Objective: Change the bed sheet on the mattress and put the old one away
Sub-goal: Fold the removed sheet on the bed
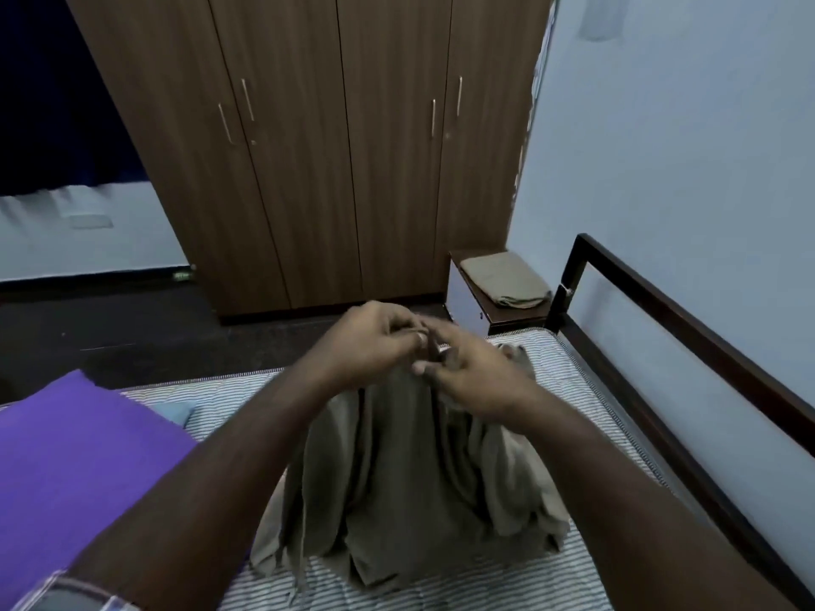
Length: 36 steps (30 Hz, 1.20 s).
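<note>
Seen from a head-worn camera, looking down over a bare striped mattress [520, 584] on a dark bed frame [688, 328] against a pale blue wall at right. Held up over the middle of the mattress: an olive-brown bed sheet [397, 478], bunched at the top, lower folds pooling on the stripes. Left hand [370, 341] curled, pinching the sheet's top edge between thumb and fingertips. Right hand [467, 368] touching it just beside, fingers partly spread over the gathered cloth; motion blur there, so exact grip hard to tell, though appearing to hold the same edge. Purple pillow [75, 469] at near left on the mattress. Far beyond the bed, a second folded sheet [502, 280] of like colour, resting on a small bedside cabinet [467, 306] beside a tall brown wardrobe [308, 147].

Judged step: gathering or folding one sheet, mattress already stripped. Whether old or fresh, not certain from this view. Next move likely calling for finding two corners, drawing both hands apart, and keeping the cloth clear of the pillow
</note>
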Available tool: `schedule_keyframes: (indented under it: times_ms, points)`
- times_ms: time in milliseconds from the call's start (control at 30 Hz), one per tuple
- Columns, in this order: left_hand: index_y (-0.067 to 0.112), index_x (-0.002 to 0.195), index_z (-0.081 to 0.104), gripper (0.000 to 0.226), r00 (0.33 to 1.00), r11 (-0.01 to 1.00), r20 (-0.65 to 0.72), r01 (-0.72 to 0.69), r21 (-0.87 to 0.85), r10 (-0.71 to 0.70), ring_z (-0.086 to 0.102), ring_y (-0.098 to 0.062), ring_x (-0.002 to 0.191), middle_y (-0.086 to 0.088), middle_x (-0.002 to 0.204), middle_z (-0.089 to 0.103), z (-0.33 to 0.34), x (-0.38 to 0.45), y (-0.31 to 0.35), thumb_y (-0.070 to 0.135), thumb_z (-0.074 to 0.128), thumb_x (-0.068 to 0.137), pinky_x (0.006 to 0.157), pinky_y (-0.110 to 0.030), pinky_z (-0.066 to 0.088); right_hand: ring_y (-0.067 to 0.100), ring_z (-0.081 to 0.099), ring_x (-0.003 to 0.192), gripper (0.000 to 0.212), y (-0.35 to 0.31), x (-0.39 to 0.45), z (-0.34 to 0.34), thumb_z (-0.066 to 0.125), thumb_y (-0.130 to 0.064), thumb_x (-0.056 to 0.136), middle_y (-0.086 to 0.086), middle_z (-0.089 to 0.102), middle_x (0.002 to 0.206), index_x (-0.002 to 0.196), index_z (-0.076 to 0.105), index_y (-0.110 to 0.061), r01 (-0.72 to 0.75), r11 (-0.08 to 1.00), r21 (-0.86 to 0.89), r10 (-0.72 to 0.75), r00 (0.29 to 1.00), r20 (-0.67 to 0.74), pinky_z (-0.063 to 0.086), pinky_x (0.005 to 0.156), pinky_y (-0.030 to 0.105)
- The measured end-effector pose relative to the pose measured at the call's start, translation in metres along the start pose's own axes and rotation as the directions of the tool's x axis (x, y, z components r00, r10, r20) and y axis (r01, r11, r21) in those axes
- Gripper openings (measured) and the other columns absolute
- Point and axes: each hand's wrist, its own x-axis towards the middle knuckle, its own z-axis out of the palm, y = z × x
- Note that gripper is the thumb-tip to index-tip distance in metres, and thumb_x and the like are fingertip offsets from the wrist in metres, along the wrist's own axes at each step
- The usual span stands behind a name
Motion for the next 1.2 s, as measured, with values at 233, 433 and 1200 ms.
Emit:
schedule_keyframes:
  times_ms: [233,433,1200]
  points:
    - [0.013,0.089,0.073,0.023,0.992,0.941,0.118,0.083,-0.327,-0.046,0.057,-0.015,0.071,-0.005,0.076,0.067,0.008,-0.029,-0.035,0.035,0.075,0.087,0.062,-0.029,0.04,0.003,0.043,0.042,0.023,0.019,0.0,-0.02,0.073,-0.029,0.09,-0.011,0.05,0.046,0.071,0.064,-0.02,-0.124,0.992,0.039,0.129,0.965,-0.227,0.037,0.054,0.027]
    - [0.012,0.083,0.07,0.019,0.993,0.867,0.077,0.115,-0.485,-0.089,0.056,-0.009,0.068,-0.002,0.074,0.065,0.013,-0.058,-0.07,0.03,0.075,0.086,0.057,-0.019,0.042,0.01,0.048,0.05,0.021,0.025,0.017,-0.048,0.074,-0.03,0.089,-0.006,0.056,0.056,0.077,0.068,-0.014,-0.17,0.985,0.0,0.154,0.895,-0.419,0.042,0.06,0.027]
    - [0.014,0.095,0.073,0.01,0.994,0.951,0.046,-0.084,-0.297,0.102,0.064,-0.009,0.085,-0.004,0.092,0.074,0.004,-0.044,-0.039,0.023,0.072,0.091,0.075,-0.023,0.048,0.01,0.058,0.067,0.015,-0.018,0.014,0.001,0.071,-0.033,0.091,-0.008,0.062,0.072,0.083,0.069,-0.021,0.055,0.945,-0.321,0.012,0.979,0.204,0.047,0.065,0.032]
